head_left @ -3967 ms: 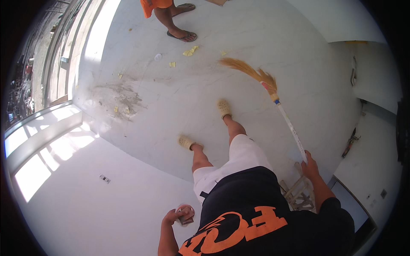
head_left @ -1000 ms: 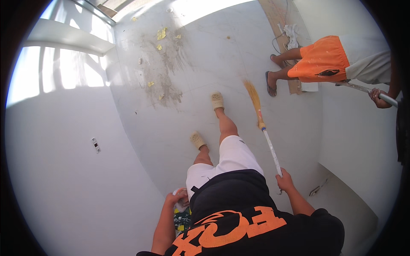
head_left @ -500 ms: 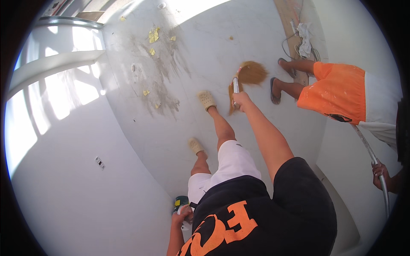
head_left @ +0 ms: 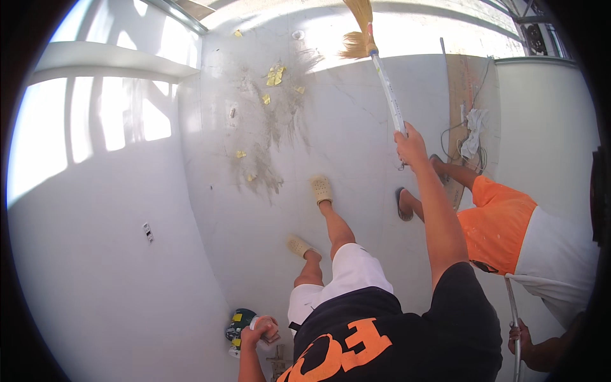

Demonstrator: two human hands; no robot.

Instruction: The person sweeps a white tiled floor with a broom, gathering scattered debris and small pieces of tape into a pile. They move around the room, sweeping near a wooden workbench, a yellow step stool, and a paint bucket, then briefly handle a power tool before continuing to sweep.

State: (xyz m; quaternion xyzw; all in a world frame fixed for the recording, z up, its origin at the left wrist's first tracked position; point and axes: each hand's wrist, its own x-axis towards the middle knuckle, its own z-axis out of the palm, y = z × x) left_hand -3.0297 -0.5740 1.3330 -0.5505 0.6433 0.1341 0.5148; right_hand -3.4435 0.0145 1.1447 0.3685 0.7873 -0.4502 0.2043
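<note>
Pale floor (head_left: 344,127) lies smudged; the right hand (head_left: 411,146) grips a broom (head_left: 387,89)

Looks like an unfinished rm in a bldg under constr./reno: plain white walls (head_left: 108,254), pale-grey veined tile flr (head_left: 356,153) streaked w/ grey-brown dust smears (head_left: 259,137) & dotted w/ crumpled yellow scraps (head_left: 275,76). Small rect. dark-and-white wall fitting (head_left: 147,232) at lt. Long flat brown board (head_left: 457,89) on flr at rt., w/ thin dark cables (head_left: 484,156) & crumpled white cloth (head_left: 473,134). Dark-green, yellow-patched round bucket (head_left: 235,329) nr wall. Straw broom w/ white handle (head_left: 386,83) in use; co-worker's bright orange shorts (head_left: 496,223) show pale, paint-like specks. Bright sunlit opening (head_left: 433,28) up top.
</note>
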